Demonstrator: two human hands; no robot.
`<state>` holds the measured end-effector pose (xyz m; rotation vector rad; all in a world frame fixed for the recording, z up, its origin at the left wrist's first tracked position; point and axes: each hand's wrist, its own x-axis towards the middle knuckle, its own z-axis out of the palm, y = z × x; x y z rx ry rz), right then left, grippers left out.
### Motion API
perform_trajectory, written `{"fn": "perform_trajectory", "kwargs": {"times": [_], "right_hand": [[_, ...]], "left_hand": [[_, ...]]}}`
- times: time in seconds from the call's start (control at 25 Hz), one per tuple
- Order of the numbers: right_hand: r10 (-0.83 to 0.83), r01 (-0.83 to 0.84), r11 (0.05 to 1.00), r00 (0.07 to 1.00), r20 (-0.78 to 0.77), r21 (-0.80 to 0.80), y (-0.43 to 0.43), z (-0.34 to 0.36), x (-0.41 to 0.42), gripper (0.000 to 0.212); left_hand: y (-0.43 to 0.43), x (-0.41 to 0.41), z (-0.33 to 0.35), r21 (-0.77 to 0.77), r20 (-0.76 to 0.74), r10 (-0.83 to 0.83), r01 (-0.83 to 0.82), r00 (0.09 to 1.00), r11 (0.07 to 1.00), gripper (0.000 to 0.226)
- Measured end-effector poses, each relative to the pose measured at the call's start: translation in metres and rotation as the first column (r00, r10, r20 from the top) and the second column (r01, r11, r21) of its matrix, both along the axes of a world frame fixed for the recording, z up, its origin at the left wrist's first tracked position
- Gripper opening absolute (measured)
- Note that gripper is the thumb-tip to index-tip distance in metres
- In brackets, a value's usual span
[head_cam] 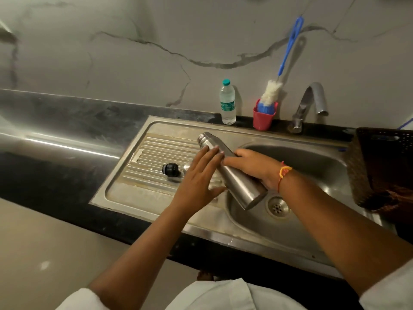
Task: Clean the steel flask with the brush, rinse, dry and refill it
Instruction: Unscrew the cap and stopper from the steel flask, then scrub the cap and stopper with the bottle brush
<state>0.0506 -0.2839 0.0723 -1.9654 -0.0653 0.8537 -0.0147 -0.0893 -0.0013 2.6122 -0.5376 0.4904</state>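
Gripping the steel flask (241, 186) round its middle, the right hand (254, 166) sits just right of the frame's centre, fingers curled over the body. The flask is tilted: its open threaded mouth points to the upper left above the ribbed drainboard (152, 151), and its base hangs lower right over the sink basin (312, 157), near the drain. The left hand (196, 177) lies flat against the flask's left side, fingers straight and pressed together, fingertips touching the metal, thumb spread wide below. A black stopper (171, 171) rests on the drainboard left of that hand. At the back, in the upper right of centre, the brush (270, 92) stands bristles-down in a red cup (263, 121), its blue handle leaning on the wall. A plastic water bottle (228, 106) stands just left of the cup, a tap (316, 86) to its right. A dark basket (380, 166) fills the right edge.
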Motion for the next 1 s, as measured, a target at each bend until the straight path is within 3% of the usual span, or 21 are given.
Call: {"fn": "perform_trajectory", "kwargs": {"times": [0.12, 0.24, 0.36, 0.44, 0.52, 0.6, 0.64, 0.8, 1.0], "right_hand": [[-0.025, 0.035, 0.996, 0.993, -0.115, 0.086, 0.052, 0.014, 0.014, 0.045], [-0.042, 0.09, 0.969, 0.978, -0.205, 0.229, 0.097, 0.011, 0.037, 0.057], [-0.095, 0.207, 0.901, 0.951, -0.293, 0.381, 0.134, 0.006, 0.056, 0.052], [-0.172, 0.28, 0.872, 0.943, -0.284, 0.401, 0.159, 0.002, 0.061, 0.039], [-0.225, 0.249, 0.929, 0.967, -0.115, 0.275, 0.181, -0.008, 0.062, 0.033], [-0.069, 0.089, 0.993, 0.971, 0.229, -0.077, 0.193, -0.027, 0.063, 0.037], [0.043, 0.038, 0.972, 0.942, 0.334, -0.23, 0.195, -0.037, 0.062, 0.042], [0.235, -0.054, 0.895, 0.901, 0.366, -0.443, 0.189, -0.064, 0.06, 0.061], [0.329, -0.106, 0.842, 0.877, 0.349, -0.528, 0.185, -0.079, 0.061, 0.07]], "left_hand": [[0.048, 0.024, 0.015, -0.024, 0.066, 0.033, -0.031, 0.997, 0.999, 0.086], [0.103, 0.048, 0.03, -0.046, 0.006, 0.031, -0.031, 1.0, 0.998, 0.085], [0.149, 0.069, 0.034, -0.221, -0.066, 0.048, -0.061, 0.997, 0.973, 0.082], [0.173, 0.083, 0.03, -0.393, -0.157, 0.093, -0.149, 0.983, 0.908, 0.074], [0.187, 0.093, 0.027, -0.479, -0.289, 0.151, -0.279, 0.945, 0.832, 0.061], [0.195, 0.101, 0.019, -0.496, -0.392, 0.169, -0.362, 0.904, 0.79, 0.053], [0.198, 0.104, 0.015, -0.503, -0.424, 0.168, -0.386, 0.89, 0.773, 0.052], [0.2, 0.113, 0.0, -0.515, -0.493, 0.202, -0.471, 0.846, 0.716, 0.054], [0.201, 0.12, -0.014, -0.506, -0.52, 0.219, -0.504, 0.826, 0.7, 0.053]]}}
